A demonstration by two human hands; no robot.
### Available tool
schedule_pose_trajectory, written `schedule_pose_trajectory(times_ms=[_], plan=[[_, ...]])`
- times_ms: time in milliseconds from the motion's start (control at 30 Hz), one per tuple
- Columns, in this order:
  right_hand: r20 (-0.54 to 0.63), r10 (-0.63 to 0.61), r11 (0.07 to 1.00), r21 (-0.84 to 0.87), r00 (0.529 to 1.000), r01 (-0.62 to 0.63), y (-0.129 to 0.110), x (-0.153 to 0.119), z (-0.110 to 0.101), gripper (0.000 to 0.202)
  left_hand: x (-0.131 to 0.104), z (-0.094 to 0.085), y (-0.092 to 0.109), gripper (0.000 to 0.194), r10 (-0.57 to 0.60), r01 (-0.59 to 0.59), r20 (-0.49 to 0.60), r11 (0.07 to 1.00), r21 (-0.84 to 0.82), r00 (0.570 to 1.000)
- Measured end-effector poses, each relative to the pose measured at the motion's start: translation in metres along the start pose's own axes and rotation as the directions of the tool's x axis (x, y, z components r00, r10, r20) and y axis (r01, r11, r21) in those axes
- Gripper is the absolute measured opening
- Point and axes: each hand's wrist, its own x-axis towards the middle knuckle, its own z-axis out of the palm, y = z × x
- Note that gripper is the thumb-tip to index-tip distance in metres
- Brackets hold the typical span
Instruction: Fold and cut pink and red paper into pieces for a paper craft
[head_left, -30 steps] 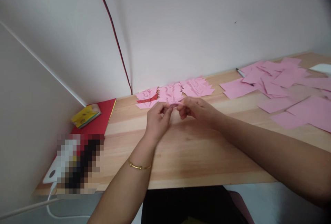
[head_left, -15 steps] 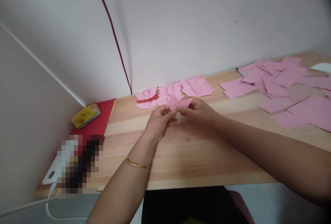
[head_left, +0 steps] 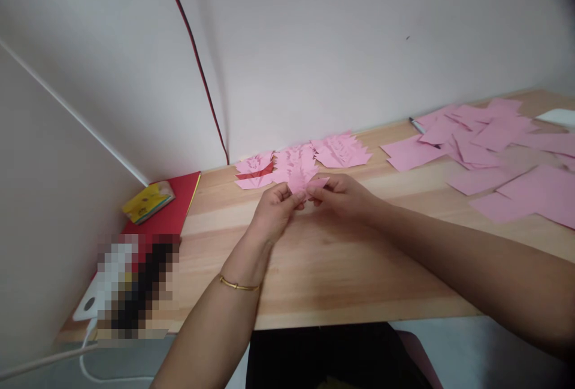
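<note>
Left hand (head_left: 273, 209) and right hand (head_left: 345, 194) each pinch one pink paper (head_left: 299, 182), apparently part-folded, above the table (head_left: 336, 269). Jagged pink pieces (head_left: 344, 152) lie worked just beyond; plain pink sheets (head_left: 541, 191) remain at right.

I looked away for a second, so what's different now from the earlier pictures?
The held paper, first seen as a thin strip, now shows a wide face, with a flap to the right. The left hand and right hand still hold it. The loose pink sheets and yellow packet stayed put.
</note>
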Motion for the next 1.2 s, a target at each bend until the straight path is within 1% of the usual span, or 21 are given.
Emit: schedule_pose_trajectory(times_ms=[100, 233, 300, 367, 433, 567, 633, 733, 867, 933, 1000, 1067, 1100, 1133, 1167, 1200], plan=[[0.009, 0.026, 0.998, 0.050, 1.000, -0.027, 0.003, 0.000, 0.000, 0.035, -0.001, -0.001, 0.002, 0.018, 0.005, -0.005, 0.011, 1.000, -0.002, 1.000], [0.053, 0.095, 0.989, 0.108, 0.994, -0.101, 0.001, 0.000, -0.001, 0.040, 0.000, -0.003, 0.003, 0.020, -0.005, 0.005, 0.024, 1.000, 0.002, 1.000], [0.018, 0.069, 0.993, 0.093, 0.997, -0.071, -0.001, 0.001, -0.002, 0.038, 0.000, -0.004, 0.002, 0.020, -0.014, 0.013, 0.023, 1.000, 0.026, 1.000], [-0.035, 0.016, 0.998, 0.063, 0.999, -0.014, -0.001, 0.001, -0.003, 0.029, -0.001, -0.004, 0.000, 0.022, -0.019, 0.017, 0.026, 0.997, 0.075, 0.999], [-0.056, -0.003, 0.999, 0.040, 0.998, 0.006, 0.000, 0.000, -0.004, 0.021, -0.002, -0.004, 0.000, 0.024, -0.025, 0.021, 0.033, 0.992, 0.128, 0.999], [-0.013, -0.011, 1.000, -0.011, 1.000, 0.011, 0.002, -0.001, -0.003, 0.020, -0.004, -0.002, 0.002, 0.026, -0.045, 0.036, 0.048, 0.985, 0.168, 0.998], [-0.004, -0.042, 0.998, -0.038, 0.999, 0.042, 0.002, -0.001, -0.002, 0.021, -0.004, -0.001, 0.003, 0.025, -0.044, 0.035, 0.057, 0.986, 0.160, 0.997], [-0.008, -0.070, 0.997, -0.030, 0.998, 0.069, 0.000, -0.001, -0.003, 0.024, -0.004, -0.002, 0.005, 0.024, -0.050, 0.041, 0.061, 0.990, 0.137, 0.997], [-0.039, -0.073, 0.997, -0.036, 0.997, 0.072, 0.001, 0.002, -0.005, 0.032, -0.003, -0.002, 0.004, 0.029, -0.067, 0.067, 0.003, 0.991, 0.119, 0.998], [-0.083, -0.078, 0.996, -0.042, 0.994, 0.075, 0.003, 0.003, -0.006, 0.029, -0.003, -0.001, 0.005, 0.032, -0.059, 0.064, -0.041, 0.988, 0.139, 0.997], [-0.187, -0.082, 0.995, -0.069, 0.979, 0.070, 0.004, 0.003, -0.006, 0.024, -0.002, -0.001, 0.006, 0.032, -0.033, 0.049, -0.081, 0.979, 0.199, 0.996], [-0.316, -0.091, 0.992, -0.116, 0.944, 0.057, 0.003, 0.001, -0.006, 0.024, -0.002, -0.001, 0.008, 0.031, 0.022, 0.018, -0.131, 0.957, 0.289, 0.991], [-0.359, -0.095, 0.990, -0.132, 0.928, 0.051, 0.002, 0.000, -0.005, 0.024, -0.002, -0.001, 0.009, 0.031, 0.059, -0.003, -0.156, 0.942, 0.335, 0.986], [-0.372, -0.092, 0.991, -0.129, 0.924, 0.046, 0.001, -0.001, -0.005, 0.024, -0.002, -0.001, 0.010, 0.030, 0.098, -0.025, -0.175, 0.926, 0.376, 0.980], [-0.351, -0.077, 0.994, -0.102, 0.933, 0.044, 0.000, -0.003, -0.004, 0.024, -0.001, -0.001, 0.010, 0.028, 0.135, -0.048, -0.187, 0.912, 0.406, 0.973], [-0.307, -0.056, 0.998, -0.053, 0.950, 0.042, 0.000, -0.003, -0.003, 0.026, -0.002, 0.000, 0.010, 0.026, 0.168, -0.071, -0.194, 0.901, 0.428, 0.966]])
